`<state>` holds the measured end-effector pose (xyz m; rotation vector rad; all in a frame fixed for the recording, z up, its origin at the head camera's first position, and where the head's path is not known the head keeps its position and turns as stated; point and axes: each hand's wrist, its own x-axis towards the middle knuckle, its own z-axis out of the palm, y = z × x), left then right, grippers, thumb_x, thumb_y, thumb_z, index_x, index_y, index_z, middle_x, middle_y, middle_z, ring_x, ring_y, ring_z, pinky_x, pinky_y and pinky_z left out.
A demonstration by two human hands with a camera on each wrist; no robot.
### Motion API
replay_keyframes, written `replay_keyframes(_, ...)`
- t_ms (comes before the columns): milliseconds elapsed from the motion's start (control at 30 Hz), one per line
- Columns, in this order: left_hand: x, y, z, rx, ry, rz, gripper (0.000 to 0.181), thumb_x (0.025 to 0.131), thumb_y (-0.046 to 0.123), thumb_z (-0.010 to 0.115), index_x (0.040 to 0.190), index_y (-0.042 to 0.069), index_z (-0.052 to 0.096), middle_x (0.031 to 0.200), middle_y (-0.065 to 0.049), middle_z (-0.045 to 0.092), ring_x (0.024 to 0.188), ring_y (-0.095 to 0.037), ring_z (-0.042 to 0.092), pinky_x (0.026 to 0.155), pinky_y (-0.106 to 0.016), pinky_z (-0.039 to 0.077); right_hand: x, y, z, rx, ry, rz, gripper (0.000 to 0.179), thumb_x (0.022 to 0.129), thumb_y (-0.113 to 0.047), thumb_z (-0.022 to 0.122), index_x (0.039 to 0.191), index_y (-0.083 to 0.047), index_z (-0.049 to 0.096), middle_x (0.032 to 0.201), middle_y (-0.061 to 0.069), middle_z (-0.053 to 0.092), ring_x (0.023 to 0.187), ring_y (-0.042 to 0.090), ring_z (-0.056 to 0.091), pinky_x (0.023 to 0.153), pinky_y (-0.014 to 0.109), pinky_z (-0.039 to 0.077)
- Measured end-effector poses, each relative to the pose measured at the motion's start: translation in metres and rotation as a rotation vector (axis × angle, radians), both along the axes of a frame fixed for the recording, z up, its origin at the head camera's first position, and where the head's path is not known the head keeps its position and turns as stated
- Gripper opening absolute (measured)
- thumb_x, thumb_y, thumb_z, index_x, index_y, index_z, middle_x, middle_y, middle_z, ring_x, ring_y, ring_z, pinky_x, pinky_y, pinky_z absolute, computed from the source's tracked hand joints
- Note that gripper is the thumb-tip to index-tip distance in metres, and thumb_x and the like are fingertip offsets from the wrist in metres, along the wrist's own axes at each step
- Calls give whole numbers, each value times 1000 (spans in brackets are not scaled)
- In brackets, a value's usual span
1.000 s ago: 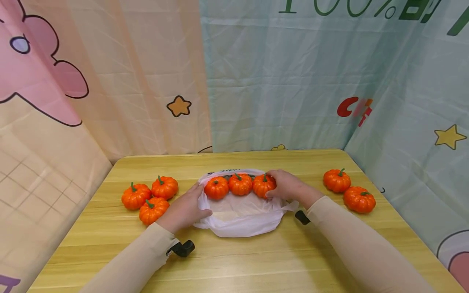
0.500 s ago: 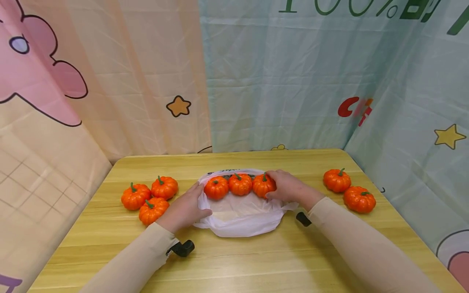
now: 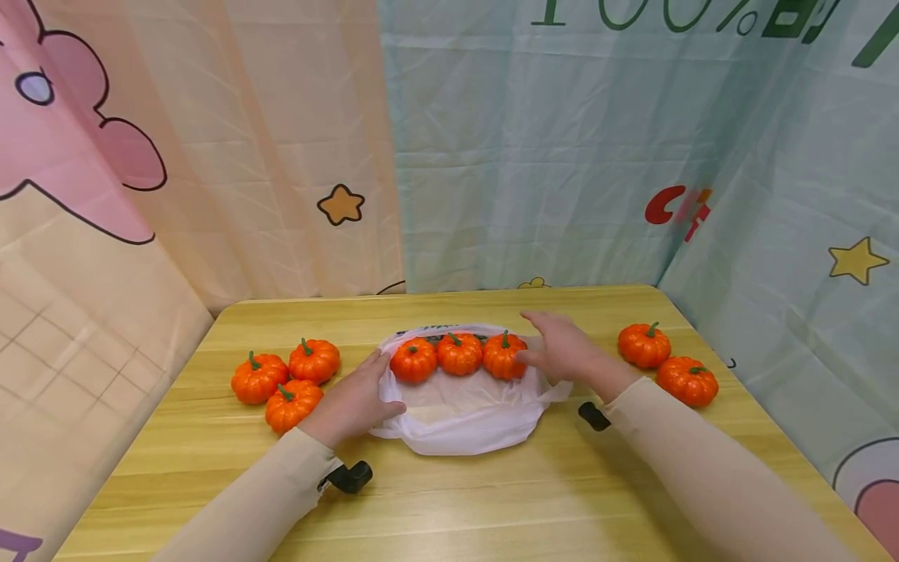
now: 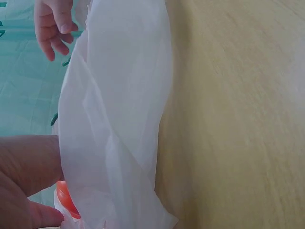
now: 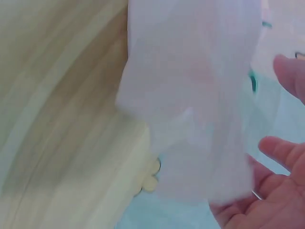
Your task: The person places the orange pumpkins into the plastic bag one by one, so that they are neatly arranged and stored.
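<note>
A white plastic bag (image 3: 463,429) lies spread in the middle of the table, its mouth facing up. Inside, along the far side, three small orange pumpkins with green stems sit in a row: a left pumpkin (image 3: 413,361), a middle pumpkin (image 3: 460,354) and a right pumpkin (image 3: 502,356). My left hand (image 3: 357,396) rests at the bag's left rim, thumb held apart from the fingers. At the bag's right side, my right hand (image 3: 567,351) has its fingers spread, thumb close beside the right pumpkin. The right wrist view shows this hand (image 5: 281,191) holding nothing, behind the bag's hanging edge (image 5: 200,143).
Three more pumpkins (image 3: 314,361) stand grouped on the table left of my left hand. Two others (image 3: 687,381) sit at the right, beyond my right forearm. Printed curtains (image 3: 534,172) hang behind and beside the wooden table (image 3: 449,507).
My right hand has let go of the right pumpkin and drawn a little to the right, its fingers opening. The pumpkin stays in the bag. My left hand has not visibly moved.
</note>
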<state>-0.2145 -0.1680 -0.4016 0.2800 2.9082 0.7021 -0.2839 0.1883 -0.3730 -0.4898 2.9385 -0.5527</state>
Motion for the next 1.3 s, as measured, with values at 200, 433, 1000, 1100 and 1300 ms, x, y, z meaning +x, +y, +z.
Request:
replay_keyframes(200,0,-1,0,9,-7,7,96,90,39,82,164,4,33,175,-19,22,150,-47,42,121,-60,40,1,30,11,-45,95,-73,81,99,-38,71,163,-2,34,166,26,36,151,53,31,122,69,32)
replay_keyframes(433,1,0,1,14,-10,4,96,90,39,82,164,4,33,175,-19,22,152,-48,40,122,-60,39,-2,77,16,-64,131,-195,90,97,-42,73,164,-2,28,166,31,28,151,58,22,120,74,29)
replay_keyframes(1000,4,-1,2,17,-11,13,96,90,37,82,165,4,31,175,-17,22,153,-47,39,122,-60,38,0,174,7,-106,51,-332,120,94,-49,76,163,11,-1,166,43,10,148,65,12,118,78,22)
replay_keyframes(1100,4,-1,2,23,-13,12,96,90,37,82,165,3,32,175,-18,22,153,-47,39,122,-61,38,1,178,3,-97,31,-337,120,93,-49,76,163,11,-1,163,45,12,145,66,15,117,78,23)
replay_keyframes(1300,3,-1,1,30,-17,13,96,90,37,82,165,3,32,175,-18,22,152,-47,40,122,-61,38,3,181,-1,-47,-46,-333,121,93,-56,74,157,22,8,155,50,21,138,65,26,116,76,28)
